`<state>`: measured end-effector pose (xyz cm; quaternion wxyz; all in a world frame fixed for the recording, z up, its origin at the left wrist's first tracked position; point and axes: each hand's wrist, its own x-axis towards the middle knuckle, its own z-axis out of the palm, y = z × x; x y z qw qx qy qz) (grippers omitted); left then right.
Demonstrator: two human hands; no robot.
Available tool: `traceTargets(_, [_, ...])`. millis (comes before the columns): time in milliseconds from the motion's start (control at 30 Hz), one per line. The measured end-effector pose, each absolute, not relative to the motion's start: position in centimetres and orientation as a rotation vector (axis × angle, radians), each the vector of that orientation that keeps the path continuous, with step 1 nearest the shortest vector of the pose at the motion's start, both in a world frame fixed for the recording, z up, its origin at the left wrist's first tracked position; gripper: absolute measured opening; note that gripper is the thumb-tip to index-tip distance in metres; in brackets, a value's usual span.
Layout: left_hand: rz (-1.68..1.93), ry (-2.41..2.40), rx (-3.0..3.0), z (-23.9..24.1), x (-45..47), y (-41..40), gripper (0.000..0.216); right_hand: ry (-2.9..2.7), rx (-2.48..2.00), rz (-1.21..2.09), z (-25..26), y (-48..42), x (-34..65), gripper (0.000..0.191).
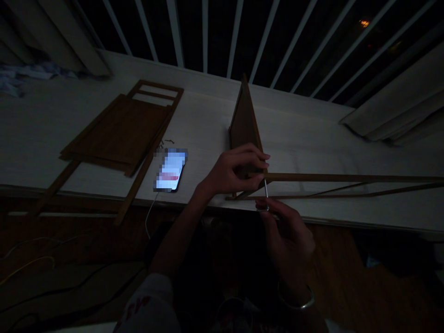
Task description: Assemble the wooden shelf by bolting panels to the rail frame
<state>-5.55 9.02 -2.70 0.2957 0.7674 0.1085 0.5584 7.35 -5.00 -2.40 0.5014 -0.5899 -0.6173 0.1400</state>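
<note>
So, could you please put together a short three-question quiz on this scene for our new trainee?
1. Which hand holds the metal tool?
2. True or false: the phone with the lit screen lies on the white surface.
3. What is the left hand touching? A, a curtain; B, the wooden frame; C, a cable.

Key: 1, the right hand; 2, true; 3, B.

Room between phone (170, 170) and upright panel (244, 118); wooden rails (347, 177) bar way at right
</note>
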Motion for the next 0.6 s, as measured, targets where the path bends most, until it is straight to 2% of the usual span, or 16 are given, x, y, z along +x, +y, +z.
traceTargets(367, [1.493,0.262,2.045,-2.9,-5.6,9.2,0.017,-1.631,-1.109,0.005,-3.5,-3.6,7.9,0.025])
traceTargets(600, [1.493,0.275,2.048,-2.7,-5.6,9.1,0.017,-1.564,-1.106,-0.159,-4.0,-3.3,7.4,0.024])
